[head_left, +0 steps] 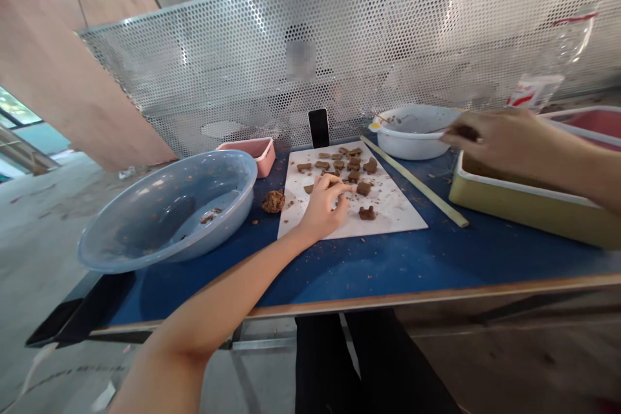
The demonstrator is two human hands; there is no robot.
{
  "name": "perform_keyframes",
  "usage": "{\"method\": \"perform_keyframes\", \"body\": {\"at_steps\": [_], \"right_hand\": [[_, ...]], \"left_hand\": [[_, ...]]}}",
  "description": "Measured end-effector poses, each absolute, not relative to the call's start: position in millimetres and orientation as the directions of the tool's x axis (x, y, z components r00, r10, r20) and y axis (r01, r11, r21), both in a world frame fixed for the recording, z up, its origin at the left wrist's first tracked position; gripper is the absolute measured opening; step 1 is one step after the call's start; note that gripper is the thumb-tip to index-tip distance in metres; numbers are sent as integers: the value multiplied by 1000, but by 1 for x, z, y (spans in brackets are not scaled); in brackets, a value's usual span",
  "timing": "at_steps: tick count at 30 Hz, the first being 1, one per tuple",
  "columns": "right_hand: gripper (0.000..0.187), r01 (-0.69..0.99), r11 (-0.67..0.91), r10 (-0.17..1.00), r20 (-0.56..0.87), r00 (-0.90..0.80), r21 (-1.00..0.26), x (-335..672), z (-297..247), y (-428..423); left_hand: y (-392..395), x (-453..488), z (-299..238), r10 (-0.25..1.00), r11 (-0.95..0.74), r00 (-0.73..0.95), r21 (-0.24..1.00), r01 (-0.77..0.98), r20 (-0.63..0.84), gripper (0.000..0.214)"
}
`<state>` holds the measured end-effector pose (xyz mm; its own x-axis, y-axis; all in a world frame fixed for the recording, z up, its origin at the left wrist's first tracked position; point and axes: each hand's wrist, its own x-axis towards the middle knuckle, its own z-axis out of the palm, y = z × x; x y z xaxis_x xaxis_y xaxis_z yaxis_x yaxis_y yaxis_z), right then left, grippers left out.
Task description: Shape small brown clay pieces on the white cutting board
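Note:
My left hand [326, 206] rests over a white board [402, 223], fingers loosely curved and apart, with no held thing visible. Its index fingertip is close to a small brown clay-like piece [363, 189]; another shaped piece with two upright bumps [367, 213] sits nearer the front edge. Several similar brown pieces [339, 165] lie beyond the hand, some partly covered by it. On the right, my right hand [495, 136] is raised above a yellow-green tub [528, 210], smeared by motion. Its fingers are closed around something dark that I cannot make out.
A large blue basin [169, 207] stands left, with a crumbly brown lump [273, 201] beside it. A pink container [264, 156], a phone [319, 128], a white bowl [412, 142] and a plastic bottle [553, 65] line the back. A pale stick [417, 184] lies beside the board.

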<state>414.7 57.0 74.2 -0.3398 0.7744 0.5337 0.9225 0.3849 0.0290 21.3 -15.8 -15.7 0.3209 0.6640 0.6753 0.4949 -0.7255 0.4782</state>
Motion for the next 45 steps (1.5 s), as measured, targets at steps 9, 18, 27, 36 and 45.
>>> {"method": "perform_keyframes", "body": {"at_steps": [9, 18, 27, 36, 45], "right_hand": [[37, 332, 943, 247, 738, -628, -33, 232, 38, 18], [23, 395, 918, 171, 877, -450, 23, 227, -9, 18], [25, 372, 927, 221, 869, -442, -46, 237, -2, 11], [11, 233, 959, 239, 897, -371, -159, 230, -10, 16], [9, 216, 961, 239, 918, -317, -175, 228, -8, 13]], "left_hand": [[-2, 17, -4, 895, -181, 362, 954, -239, 261, 40], [2, 10, -10, 889, 44, 445, 950, -308, 103, 41], [-4, 13, -4, 865, -39, 483, 977, -209, 138, 58], [-2, 12, -7, 898, -21, 424, 976, -218, 114, 57], [-8, 15, 1, 902, 26, 423, 969, -245, 83, 55]]}}
